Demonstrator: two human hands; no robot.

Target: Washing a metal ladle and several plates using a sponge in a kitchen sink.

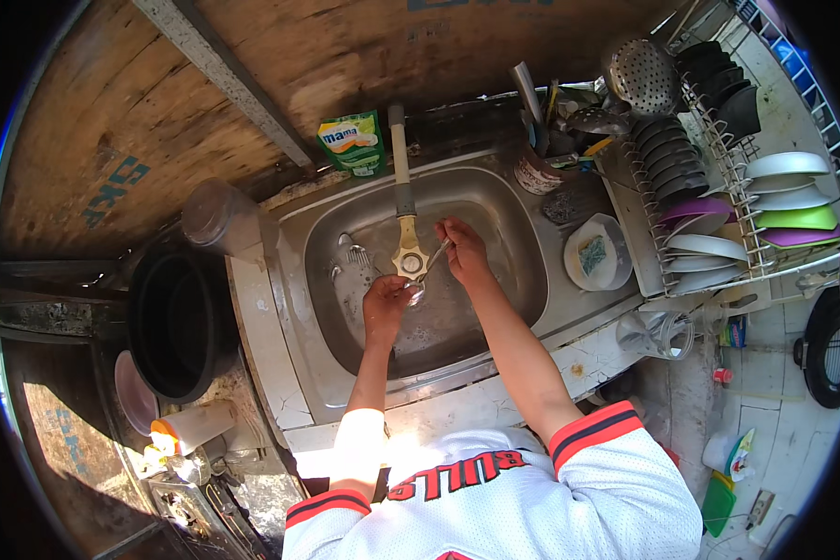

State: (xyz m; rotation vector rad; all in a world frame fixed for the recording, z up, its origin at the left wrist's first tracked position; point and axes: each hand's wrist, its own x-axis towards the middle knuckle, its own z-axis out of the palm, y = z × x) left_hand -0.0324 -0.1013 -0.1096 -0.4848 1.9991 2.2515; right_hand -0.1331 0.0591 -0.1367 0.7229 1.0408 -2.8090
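Both hands are on one metal spoon (434, 260), held slanted over a stainless steel sink basin (525, 315). My left hand (383, 308) pinches it near its shiny bowl end, just below the faucet. My right hand (464, 250) grips the handle end. The faucet (410, 260) is a pale plastic pipe with a star-shaped head, which hides part of the basin. Several forks and spoons (353, 253) lie in sudsy water at the basin's left side.
A green dish-soap pouch (353, 143) stands behind the sink. To the right are a utensil holder (537, 171), a tub with a sponge (595, 253) and a dish rack (759, 266) of plates and bowls. A black bucket (182, 325) and a clear container (220, 213) stand left.
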